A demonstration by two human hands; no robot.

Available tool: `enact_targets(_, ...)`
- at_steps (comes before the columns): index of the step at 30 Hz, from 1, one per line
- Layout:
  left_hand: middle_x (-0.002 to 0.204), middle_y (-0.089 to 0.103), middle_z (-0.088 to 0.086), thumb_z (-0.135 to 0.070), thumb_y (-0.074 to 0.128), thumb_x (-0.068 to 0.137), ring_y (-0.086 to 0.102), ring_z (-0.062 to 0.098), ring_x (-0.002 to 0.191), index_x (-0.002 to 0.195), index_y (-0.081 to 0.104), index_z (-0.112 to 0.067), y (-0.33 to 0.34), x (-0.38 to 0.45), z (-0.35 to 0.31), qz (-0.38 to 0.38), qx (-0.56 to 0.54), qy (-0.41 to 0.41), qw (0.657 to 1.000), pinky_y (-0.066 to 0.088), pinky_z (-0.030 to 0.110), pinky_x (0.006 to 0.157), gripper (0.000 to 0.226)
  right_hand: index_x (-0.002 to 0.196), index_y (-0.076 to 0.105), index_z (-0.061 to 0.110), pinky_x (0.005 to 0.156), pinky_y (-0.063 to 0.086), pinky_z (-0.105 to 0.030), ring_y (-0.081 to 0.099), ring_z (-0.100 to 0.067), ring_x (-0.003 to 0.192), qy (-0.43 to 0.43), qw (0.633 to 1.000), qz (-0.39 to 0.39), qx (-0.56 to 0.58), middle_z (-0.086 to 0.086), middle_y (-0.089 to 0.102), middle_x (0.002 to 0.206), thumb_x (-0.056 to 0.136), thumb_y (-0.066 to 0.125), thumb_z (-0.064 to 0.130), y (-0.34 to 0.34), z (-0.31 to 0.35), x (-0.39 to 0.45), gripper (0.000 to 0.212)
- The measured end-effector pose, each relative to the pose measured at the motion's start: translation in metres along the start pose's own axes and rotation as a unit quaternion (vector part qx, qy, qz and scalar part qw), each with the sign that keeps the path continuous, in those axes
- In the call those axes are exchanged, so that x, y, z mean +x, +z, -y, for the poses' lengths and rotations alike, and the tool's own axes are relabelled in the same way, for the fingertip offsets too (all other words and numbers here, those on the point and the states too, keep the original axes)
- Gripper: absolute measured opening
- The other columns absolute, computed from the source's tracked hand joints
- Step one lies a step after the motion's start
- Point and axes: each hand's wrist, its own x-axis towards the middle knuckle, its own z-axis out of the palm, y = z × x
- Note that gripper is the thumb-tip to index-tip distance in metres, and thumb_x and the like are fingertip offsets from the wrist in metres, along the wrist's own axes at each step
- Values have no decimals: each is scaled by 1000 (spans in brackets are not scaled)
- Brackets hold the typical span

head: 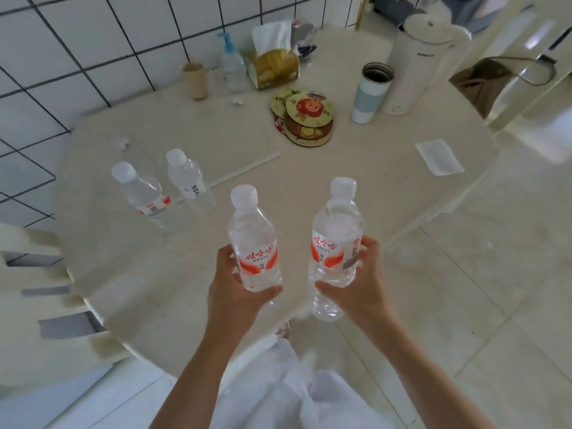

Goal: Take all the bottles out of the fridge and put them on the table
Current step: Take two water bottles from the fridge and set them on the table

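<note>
The left hand grips a clear red-labelled plastic water bottle; the right hand grips its twin. Both are above the cream round counter, their bases hidden by fingers. Two more capped bottles stand there, blurred.

two clear capped bottles held upright; two more standing on the table.

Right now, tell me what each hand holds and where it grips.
Left hand grips a water bottle round its lower body; right hand grips another water bottle round its middle.
</note>
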Motion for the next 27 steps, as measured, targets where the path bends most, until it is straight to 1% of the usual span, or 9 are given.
enact_targets(3,93,63,-24,-8,93,49,65,-2,86,103,44,-40,-2,41,-12,-28,-16,12,999,52,19,75,81,113,33,31,67,39,-4,52,14,80,-5,1000,7,-10,15,49,97,56,87,5,15,18,36,82)
enact_targets(5,95,61,-27,-4,92,50,62,-12,84,100,42,-48,-2,70,-19,-45,-28,19,998,46,4,70,83,113,34,30,66,38,-6,53,11,79,3,1000,21,-18,16,51,94,58,87,9,26,28,63,80)
enact_targets(6,97,60,-27,-4,91,51,60,-15,84,100,41,-51,-2,81,-23,-54,-30,23,998,43,2,69,85,113,36,30,67,38,-8,54,8,81,7,999,27,-25,16,52,92,58,87,13,30,31,73,77)
enact_targets(9,95,58,-29,-4,91,52,56,-22,83,101,41,-49,0,116,-29,-85,-33,26,995,39,-3,67,83,102,46,31,78,46,-25,57,-11,91,7,998,37,-41,13,58,92,55,89,21,47,39,111,64)
enact_targets(10,95,56,-30,-4,91,53,55,-22,82,102,41,-46,2,124,-30,-89,-31,28,995,38,-4,67,82,99,47,32,77,46,-26,57,-13,92,5,999,36,-35,13,58,92,55,89,20,51,41,119,62)
enact_targets(13,93,55,-32,-5,92,53,53,-21,80,109,39,-36,7,152,-31,-101,-24,22,994,38,-4,67,83,101,48,31,70,43,-19,58,-9,89,-12,999,39,-19,13,59,91,54,90,15,66,51,149,65)
enact_targets(21,89,58,-25,-11,88,57,56,-14,78,105,40,-36,30,207,-28,-142,-24,-9,990,39,-1,64,72,105,38,39,79,49,-25,58,-11,94,-67,996,53,-38,11,56,101,54,91,20,97,63,221,76)
enact_targets(24,95,61,-22,-11,87,60,60,1,82,112,44,-34,38,225,-19,-160,-28,-20,986,39,0,65,71,109,35,38,78,43,-20,54,-13,97,-77,994,67,-42,8,53,105,56,90,20,109,60,248,78)
enact_targets(27,97,58,-27,-7,87,60,57,0,85,119,47,-26,43,238,-11,-182,-29,-32,982,38,-1,67,74,111,34,38,77,38,-13,51,-11,97,-89,992,77,-44,8,51,107,58,89,18,121,56,271,79)
